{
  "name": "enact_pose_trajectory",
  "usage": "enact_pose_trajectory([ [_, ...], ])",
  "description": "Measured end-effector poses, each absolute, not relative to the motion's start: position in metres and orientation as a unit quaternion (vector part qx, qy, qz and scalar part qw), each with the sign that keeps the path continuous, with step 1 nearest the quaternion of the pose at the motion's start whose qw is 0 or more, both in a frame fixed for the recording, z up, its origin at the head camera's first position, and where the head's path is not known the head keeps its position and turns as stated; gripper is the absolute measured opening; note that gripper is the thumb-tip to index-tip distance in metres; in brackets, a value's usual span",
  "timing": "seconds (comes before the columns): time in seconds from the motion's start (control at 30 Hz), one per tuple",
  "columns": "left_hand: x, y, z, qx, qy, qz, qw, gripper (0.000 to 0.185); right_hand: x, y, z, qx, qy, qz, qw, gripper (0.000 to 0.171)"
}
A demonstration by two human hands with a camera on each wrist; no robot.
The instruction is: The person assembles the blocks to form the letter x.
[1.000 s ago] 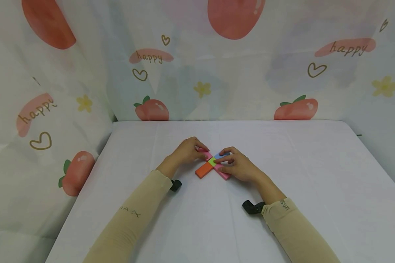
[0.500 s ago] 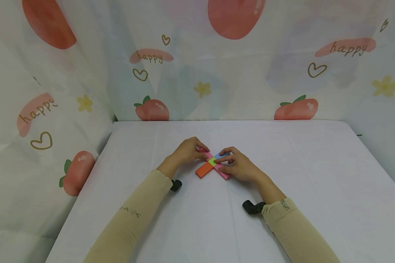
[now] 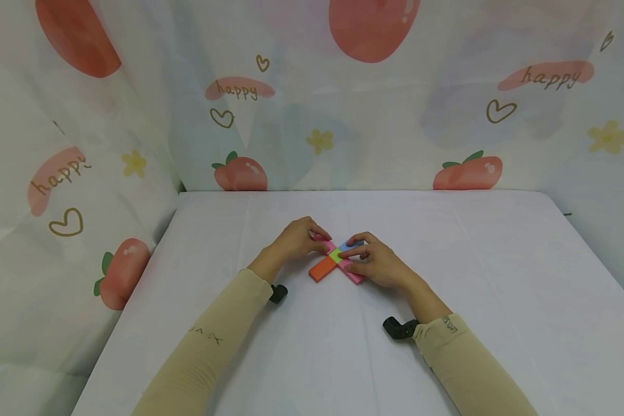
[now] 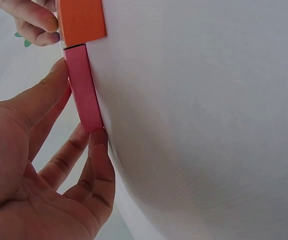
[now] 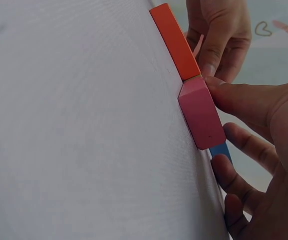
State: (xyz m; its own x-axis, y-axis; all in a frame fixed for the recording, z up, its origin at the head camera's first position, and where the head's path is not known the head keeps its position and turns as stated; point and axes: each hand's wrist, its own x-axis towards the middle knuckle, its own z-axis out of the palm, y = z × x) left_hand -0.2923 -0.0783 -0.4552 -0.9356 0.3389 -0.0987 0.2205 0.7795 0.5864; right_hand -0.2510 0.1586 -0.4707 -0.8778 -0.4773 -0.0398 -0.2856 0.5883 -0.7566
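Flat coloured blocks lie in an X on the white table. A small green block point(image 3: 334, 255) is at the centre, an orange block point(image 3: 322, 269) at lower left, a blue block point(image 3: 345, 247) at upper right. My left hand point(image 3: 295, 238) holds the upper-left pink block point(image 3: 330, 248), thumb along its side and fingertips at its outer end. My right hand point(image 3: 383, 264) spans the right side, thumb against the lower-right pink block point(image 3: 355, 277), one fingertip by the green block, another on the blue. The right wrist view shows that pink block point(image 5: 202, 117) near the thumb; its full grip is partly hidden.
The white tabletop point(image 3: 312, 358) extends around the blocks. A printed curtain point(image 3: 374, 115) hangs behind it and along the left. A black wrist camera point(image 3: 399, 328) sits under the right wrist, and another black camera point(image 3: 278, 293) under the left.
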Motion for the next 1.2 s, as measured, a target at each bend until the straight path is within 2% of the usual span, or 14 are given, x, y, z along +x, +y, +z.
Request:
enact_pose_trajectory([
  [0.93, -0.2891, -0.0788, -0.4544, 0.145, 0.934, 0.309, 0.106, 0.026, -0.2513, 0.1591, -0.4709, -0.225, 0.882, -0.402, 0.103, 0.028],
  [1.2, -0.2876, -0.0818, -0.4537, 0.144, 0.933, 0.311, 0.111, 0.034, -0.2513, 0.1593, -0.4680, -0.217, 0.881, -0.412, 0.081, 0.031],
])
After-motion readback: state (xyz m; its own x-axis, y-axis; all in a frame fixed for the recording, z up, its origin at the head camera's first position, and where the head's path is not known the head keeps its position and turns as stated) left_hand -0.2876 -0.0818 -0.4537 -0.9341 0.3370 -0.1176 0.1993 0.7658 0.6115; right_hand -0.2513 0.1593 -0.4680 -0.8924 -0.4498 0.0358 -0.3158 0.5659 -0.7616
